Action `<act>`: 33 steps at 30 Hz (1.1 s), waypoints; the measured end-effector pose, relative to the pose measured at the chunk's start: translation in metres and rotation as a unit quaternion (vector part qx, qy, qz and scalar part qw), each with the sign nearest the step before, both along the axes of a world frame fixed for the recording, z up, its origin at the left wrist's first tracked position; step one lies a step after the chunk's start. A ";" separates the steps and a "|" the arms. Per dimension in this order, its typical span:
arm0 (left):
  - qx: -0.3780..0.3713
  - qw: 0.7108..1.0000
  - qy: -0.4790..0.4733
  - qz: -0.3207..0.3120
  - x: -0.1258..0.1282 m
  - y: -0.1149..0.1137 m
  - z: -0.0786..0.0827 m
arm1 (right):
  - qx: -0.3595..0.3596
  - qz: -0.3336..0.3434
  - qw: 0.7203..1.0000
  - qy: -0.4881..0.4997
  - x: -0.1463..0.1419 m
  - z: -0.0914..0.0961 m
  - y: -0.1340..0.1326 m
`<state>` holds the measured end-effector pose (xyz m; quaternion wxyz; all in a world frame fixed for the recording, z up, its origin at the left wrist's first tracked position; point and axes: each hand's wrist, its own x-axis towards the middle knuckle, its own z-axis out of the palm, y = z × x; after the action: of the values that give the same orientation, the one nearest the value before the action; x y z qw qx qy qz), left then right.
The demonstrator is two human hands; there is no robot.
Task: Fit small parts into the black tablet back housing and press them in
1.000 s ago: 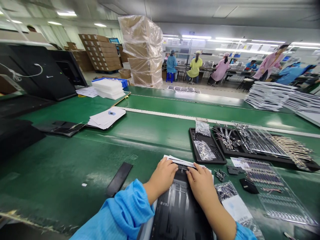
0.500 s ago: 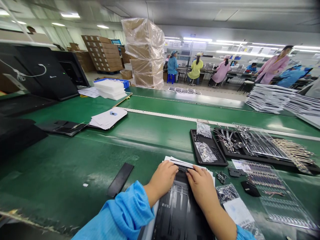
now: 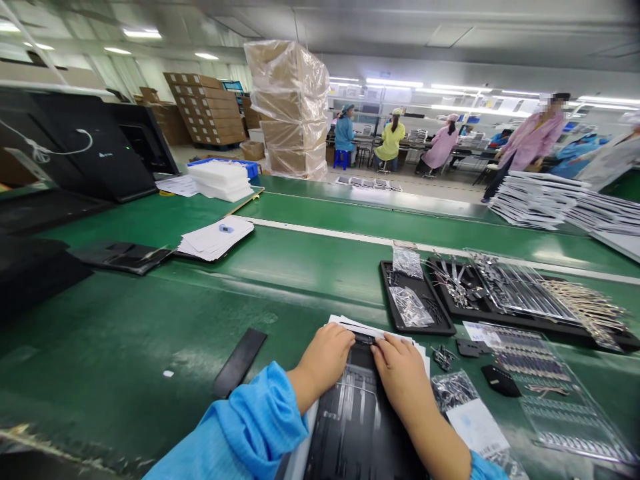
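A long black plastic housing (image 3: 363, 427) with a glossy, ribbed inside lies in front of me on a stack of white sheets (image 3: 417, 347). My left hand (image 3: 327, 357) grips the far left corner of the housing, its fingers bent over the end. Opposite it, my right hand (image 3: 400, 363) holds the far right corner with curled fingers. A narrow dark strip of the far end shows between the two hands. My fingertips partly hide what they press on there. Beside my left forearm lies a flat black bar (image 3: 240, 362).
Right of my hands are a black tray with bagged screws (image 3: 413, 317), a longer tray of metal parts and cables (image 3: 505, 310), a bag of small parts (image 3: 463, 400) and a clear sheet of components (image 3: 555, 387). Paper sheets (image 3: 215, 240) lie farther left. Several people work beyond the bench.
My hands stay at the far end of the housing, with only a slight shift of the fingers. In the background, the standing person in pink has moved left and another in white has appeared.
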<state>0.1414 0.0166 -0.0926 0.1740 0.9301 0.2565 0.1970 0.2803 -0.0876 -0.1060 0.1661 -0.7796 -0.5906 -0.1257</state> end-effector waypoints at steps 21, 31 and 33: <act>-0.004 1.000 0.005 0.012 0.000 0.007 -0.003 | -0.010 -0.031 0.999 0.003 -0.004 0.002 0.003; -0.001 1.000 -0.005 0.004 -0.003 0.004 -0.003 | -0.007 -0.036 0.999 -0.012 -0.007 0.001 0.005; 0.002 1.000 -0.005 0.000 -0.003 0.004 -0.003 | -0.007 -0.038 0.999 -0.007 -0.008 0.001 0.005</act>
<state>0.1382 0.0204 -0.0956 0.1730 0.9296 0.2552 0.2021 0.2726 -0.0828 -0.1053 0.1521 -0.8015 -0.5628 -0.1330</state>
